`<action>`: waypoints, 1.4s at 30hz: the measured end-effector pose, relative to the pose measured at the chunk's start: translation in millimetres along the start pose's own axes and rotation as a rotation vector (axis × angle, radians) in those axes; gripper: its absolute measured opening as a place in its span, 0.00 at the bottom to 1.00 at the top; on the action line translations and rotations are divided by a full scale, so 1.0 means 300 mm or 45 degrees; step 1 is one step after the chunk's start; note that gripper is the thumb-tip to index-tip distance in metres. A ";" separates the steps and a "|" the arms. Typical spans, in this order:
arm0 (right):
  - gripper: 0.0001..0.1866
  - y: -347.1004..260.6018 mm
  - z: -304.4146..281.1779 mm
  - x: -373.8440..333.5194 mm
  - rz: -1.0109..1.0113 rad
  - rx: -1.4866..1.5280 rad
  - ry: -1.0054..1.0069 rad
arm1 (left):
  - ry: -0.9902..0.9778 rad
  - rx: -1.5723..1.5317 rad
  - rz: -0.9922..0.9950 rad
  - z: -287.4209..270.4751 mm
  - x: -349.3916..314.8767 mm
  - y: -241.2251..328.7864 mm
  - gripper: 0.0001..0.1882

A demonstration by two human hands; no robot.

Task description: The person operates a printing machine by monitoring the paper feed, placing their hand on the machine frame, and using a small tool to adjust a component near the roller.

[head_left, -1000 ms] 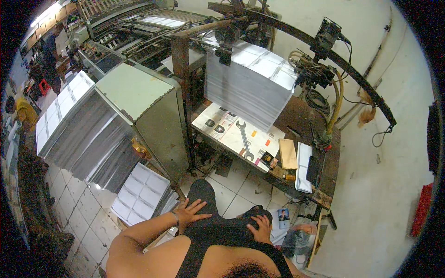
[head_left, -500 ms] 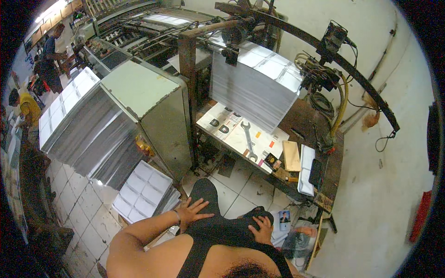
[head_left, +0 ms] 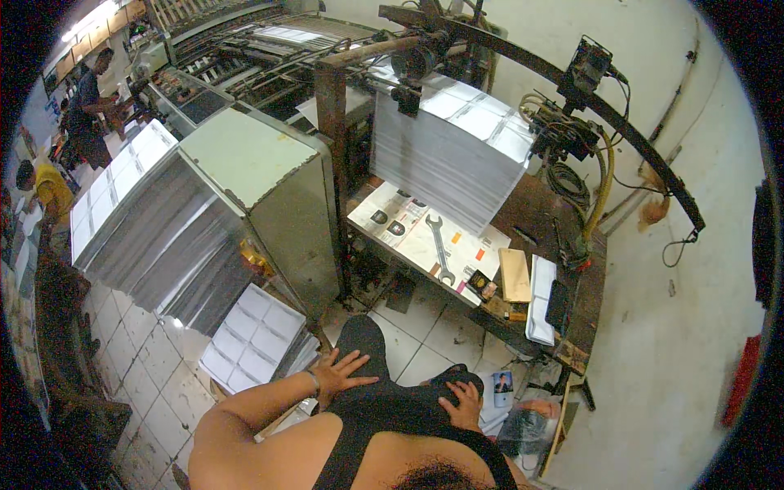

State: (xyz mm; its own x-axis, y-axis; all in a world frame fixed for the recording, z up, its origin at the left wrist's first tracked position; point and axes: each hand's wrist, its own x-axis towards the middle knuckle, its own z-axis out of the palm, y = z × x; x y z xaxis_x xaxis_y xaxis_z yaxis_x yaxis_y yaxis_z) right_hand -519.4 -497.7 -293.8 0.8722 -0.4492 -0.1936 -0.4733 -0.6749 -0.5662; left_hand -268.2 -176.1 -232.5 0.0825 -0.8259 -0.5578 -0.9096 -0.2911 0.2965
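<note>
My left hand (head_left: 341,377) rests flat on my left thigh, over the dark trousers (head_left: 365,343), with its fingers spread and a bracelet at the wrist. On the other thigh lies my right hand (head_left: 464,404), its fingers stretched and slightly bent. Neither hand holds anything. A low stack of printed sheets (head_left: 251,336) stands on the floor beside my left arm. In front of me a tall paper stack (head_left: 449,163) sits in the machine above a table. On that table lie an open-ended wrench (head_left: 439,249) and a wooden block (head_left: 514,274).
Another tall paper stack (head_left: 163,229) leans by a green machine housing (head_left: 249,155). A curved metal arm (head_left: 637,122) with hoses arches at the right. A dark phone (head_left: 557,304) lies at the table's right edge. Two people (head_left: 86,102) are at the far left.
My hands stay where they were. At the far left, the person in yellow and the one in dark clothes have shifted slightly.
</note>
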 end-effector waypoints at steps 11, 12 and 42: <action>0.31 -0.005 -0.001 0.000 -0.011 -0.003 0.010 | 0.083 0.064 -0.004 0.065 0.022 -0.017 0.85; 0.31 -0.007 0.000 0.000 -0.010 0.001 0.009 | 0.111 0.071 -0.007 0.089 0.027 -0.021 0.85; 0.30 -0.017 -0.005 -0.002 -0.027 -0.057 0.056 | -0.012 0.055 -0.012 0.001 -0.005 0.004 0.85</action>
State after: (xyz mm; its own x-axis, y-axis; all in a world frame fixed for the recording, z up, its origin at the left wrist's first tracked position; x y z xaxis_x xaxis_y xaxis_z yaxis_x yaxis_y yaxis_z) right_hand -517.7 -495.0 -289.6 0.8763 -0.4590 -0.1461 -0.4607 -0.7098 -0.5329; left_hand -269.5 -175.1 -231.4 0.0879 -0.8185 -0.5677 -0.9254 -0.2780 0.2575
